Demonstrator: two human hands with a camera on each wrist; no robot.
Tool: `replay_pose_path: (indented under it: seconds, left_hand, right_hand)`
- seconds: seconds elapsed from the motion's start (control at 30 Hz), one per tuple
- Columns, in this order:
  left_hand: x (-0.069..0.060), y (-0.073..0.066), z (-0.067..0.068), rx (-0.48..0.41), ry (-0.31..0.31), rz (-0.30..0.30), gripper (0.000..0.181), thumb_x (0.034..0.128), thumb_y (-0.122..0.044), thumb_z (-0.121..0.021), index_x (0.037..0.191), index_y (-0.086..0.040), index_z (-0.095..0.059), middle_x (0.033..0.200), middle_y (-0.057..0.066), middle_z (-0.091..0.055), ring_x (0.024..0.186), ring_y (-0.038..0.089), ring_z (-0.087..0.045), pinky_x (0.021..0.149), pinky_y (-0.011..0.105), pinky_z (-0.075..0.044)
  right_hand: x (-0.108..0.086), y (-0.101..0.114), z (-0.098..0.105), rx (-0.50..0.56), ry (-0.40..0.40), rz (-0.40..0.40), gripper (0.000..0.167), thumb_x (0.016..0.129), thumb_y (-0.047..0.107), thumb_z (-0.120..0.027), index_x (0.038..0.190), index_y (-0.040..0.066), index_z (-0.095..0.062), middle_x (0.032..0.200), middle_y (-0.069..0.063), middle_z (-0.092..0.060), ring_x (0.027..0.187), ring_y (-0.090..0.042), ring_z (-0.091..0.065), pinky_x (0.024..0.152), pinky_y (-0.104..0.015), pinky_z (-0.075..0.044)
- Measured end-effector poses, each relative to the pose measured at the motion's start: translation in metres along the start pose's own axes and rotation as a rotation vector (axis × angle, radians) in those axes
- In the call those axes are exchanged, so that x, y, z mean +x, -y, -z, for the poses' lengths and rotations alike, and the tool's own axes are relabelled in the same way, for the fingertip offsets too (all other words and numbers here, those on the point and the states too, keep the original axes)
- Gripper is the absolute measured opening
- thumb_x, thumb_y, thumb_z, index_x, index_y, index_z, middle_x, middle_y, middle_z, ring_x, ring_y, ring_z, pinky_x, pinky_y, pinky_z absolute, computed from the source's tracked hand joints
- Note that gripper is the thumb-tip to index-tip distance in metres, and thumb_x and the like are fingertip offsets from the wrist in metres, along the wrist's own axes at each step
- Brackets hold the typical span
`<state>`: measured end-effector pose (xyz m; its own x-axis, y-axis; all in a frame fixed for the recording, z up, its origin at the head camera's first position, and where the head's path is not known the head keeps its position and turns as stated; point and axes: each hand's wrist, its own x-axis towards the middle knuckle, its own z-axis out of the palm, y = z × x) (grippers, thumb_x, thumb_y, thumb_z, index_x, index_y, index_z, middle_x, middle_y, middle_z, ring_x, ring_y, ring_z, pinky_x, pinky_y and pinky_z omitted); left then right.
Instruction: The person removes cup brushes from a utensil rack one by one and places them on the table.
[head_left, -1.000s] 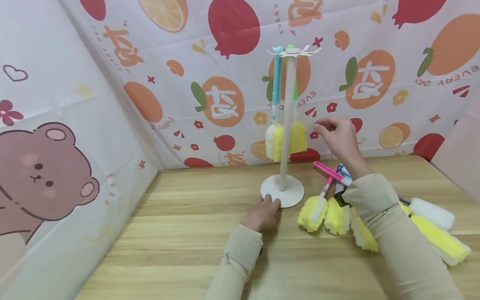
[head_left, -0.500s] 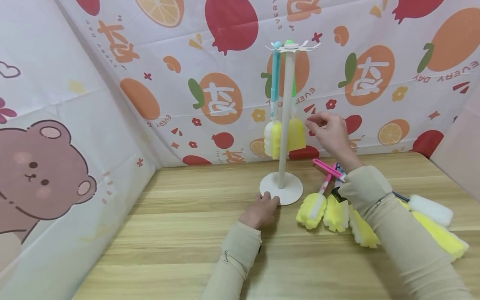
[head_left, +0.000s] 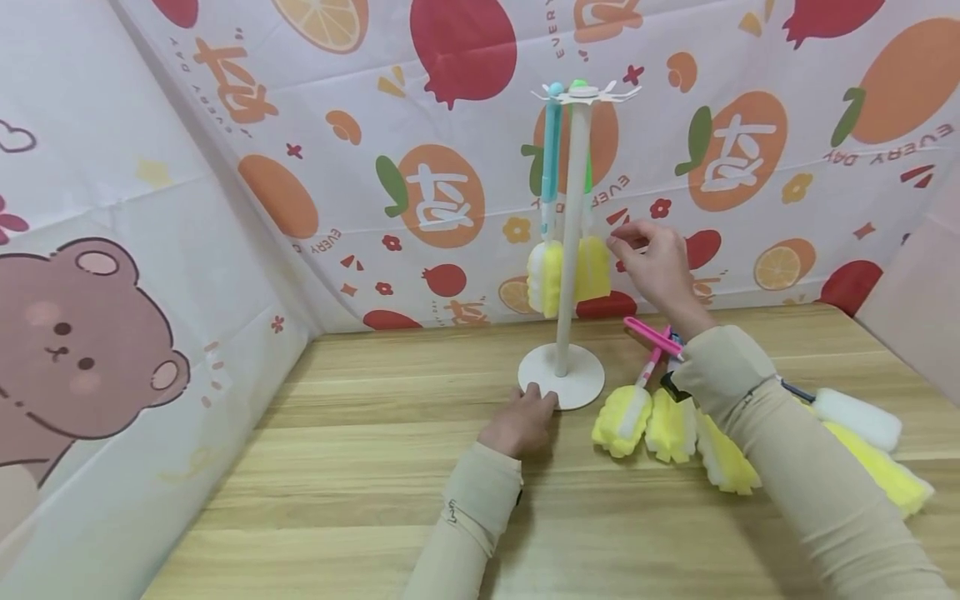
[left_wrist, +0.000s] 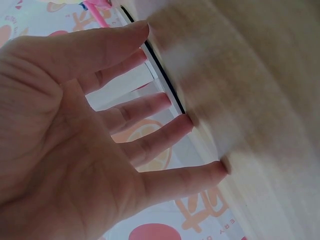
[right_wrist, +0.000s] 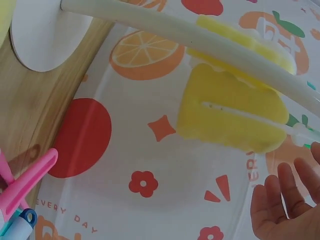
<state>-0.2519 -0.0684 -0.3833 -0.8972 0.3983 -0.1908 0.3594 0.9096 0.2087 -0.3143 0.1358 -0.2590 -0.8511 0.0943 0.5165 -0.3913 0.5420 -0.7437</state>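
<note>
A white rack with a round base [head_left: 587, 385] and an upright pole [head_left: 574, 183] stands on the table. From its hooked top hang a teal-handled sponge brush [head_left: 551, 150] and, behind the pole, a green-handled sponge brush [head_left: 594, 268]. My left hand [head_left: 517, 423] rests its fingertips at the near edge of the base; in the left wrist view its fingers are spread and nearly straight. Beside the green-handled brush is my right hand [head_left: 660, 265], its fingers loosely bent. The right wrist view shows the same hand [right_wrist: 280, 205] near the brush's neck, with nothing visible in its fingers.
Several sponge brushes lie in a pile at the right, among them a pink-handled one [head_left: 624, 420], a white sponge [head_left: 858, 419] and a long yellow sponge [head_left: 877, 467]. My right sleeve hides part of the pile. A fruit-print cloth [head_left: 315, 250] hangs behind the table.
My right hand has moved slightly left, closer to the green-handled brush's sponge. The left hand stays at the base. The head view has shifted a little.
</note>
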Motion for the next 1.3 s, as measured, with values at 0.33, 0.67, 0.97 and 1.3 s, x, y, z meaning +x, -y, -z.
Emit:
replay_pose_path:
  seconds: [0.33,0.67,0.97,1.3]
  left_hand:
    - [-0.001,-0.002,0.0,0.03,0.001,-0.001,0.022,0.0986,-0.006,-0.06,0.12,-0.012,-0.059,0.114,0.01,-0.05,0.103,0.028,-0.046,0.075,0.041,-0.051]
    - [-0.002,-0.002,0.002,0.011,0.014,0.018,0.022,0.0993,-0.006,-0.061,0.121,-0.011,-0.059,0.113,0.011,-0.049,0.1,0.028,-0.045,0.071,0.041,-0.05]
    - [-0.001,-0.001,0.002,0.027,0.004,0.016,0.021,0.0995,-0.007,-0.061,0.12,-0.011,-0.059,0.111,0.01,-0.05,0.1,0.028,-0.046,0.072,0.042,-0.051]
    - [-0.002,-0.001,0.001,0.025,-0.001,0.007,0.022,0.0993,-0.006,-0.06,0.12,-0.012,-0.059,0.112,0.011,-0.05,0.101,0.028,-0.047,0.071,0.041,-0.051]
  right_hand:
    - [-0.001,-0.001,-0.004,0.063,-0.058,0.054,0.03,0.101,0.017,-0.064,0.124,-0.002,-0.066,0.121,-0.015,-0.066,0.106,-0.026,-0.06,0.092,-0.03,-0.052]
    - [0.006,0.002,-0.007,0.063,-0.021,0.005,0.031,0.101,0.017,-0.064,0.126,-0.002,-0.066,0.123,-0.015,-0.065,0.108,-0.029,-0.058,0.091,-0.036,-0.054]
    - [0.013,0.01,-0.006,0.089,0.03,-0.064,0.037,0.102,0.019,-0.063,0.133,0.001,-0.061,0.132,-0.014,-0.063,0.122,-0.028,-0.058,0.1,-0.039,-0.049]
    - [0.021,0.02,-0.01,0.162,0.103,-0.141,0.047,0.102,0.022,-0.064,0.144,0.007,-0.052,0.14,-0.012,-0.059,0.128,-0.026,-0.056,0.102,-0.036,-0.046]
